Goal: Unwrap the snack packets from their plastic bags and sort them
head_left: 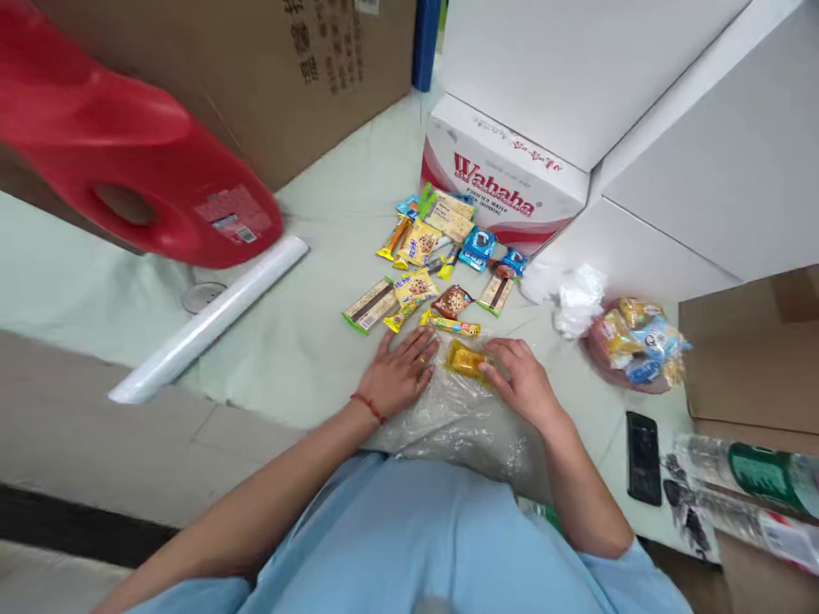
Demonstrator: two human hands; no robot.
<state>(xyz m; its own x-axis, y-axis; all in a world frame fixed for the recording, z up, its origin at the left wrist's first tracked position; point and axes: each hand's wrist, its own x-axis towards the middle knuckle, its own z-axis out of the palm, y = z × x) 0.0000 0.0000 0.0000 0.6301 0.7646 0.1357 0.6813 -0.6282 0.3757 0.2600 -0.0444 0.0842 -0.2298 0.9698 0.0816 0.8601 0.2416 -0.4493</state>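
Note:
My left hand [402, 368] lies flat with its fingers stretched out over the edge of a clear plastic bag [448, 414]. On the bag rests a snack in a yellow see-through wrapper [465, 360]. My right hand [521, 379] is at the wrapper's right end, thumb touching it, fingers apart from the thumb and resting on the plastic. Just beyond are a thin yellow snack stick [450, 324], a brown cookie packet [452, 302] and a yellow cookie packet [415, 286]. A wafer bar [371, 305] lies left of them, and blue packets [478, 247] farther back.
A red jug [192, 188] and a white plastic roll [211, 320] are at left. A Wahaha carton [499, 179] stands behind the snacks. To the right are crumpled white plastic [581, 298], a bowl of snacks [607, 362], a black phone [643, 458] and water bottles [748, 469].

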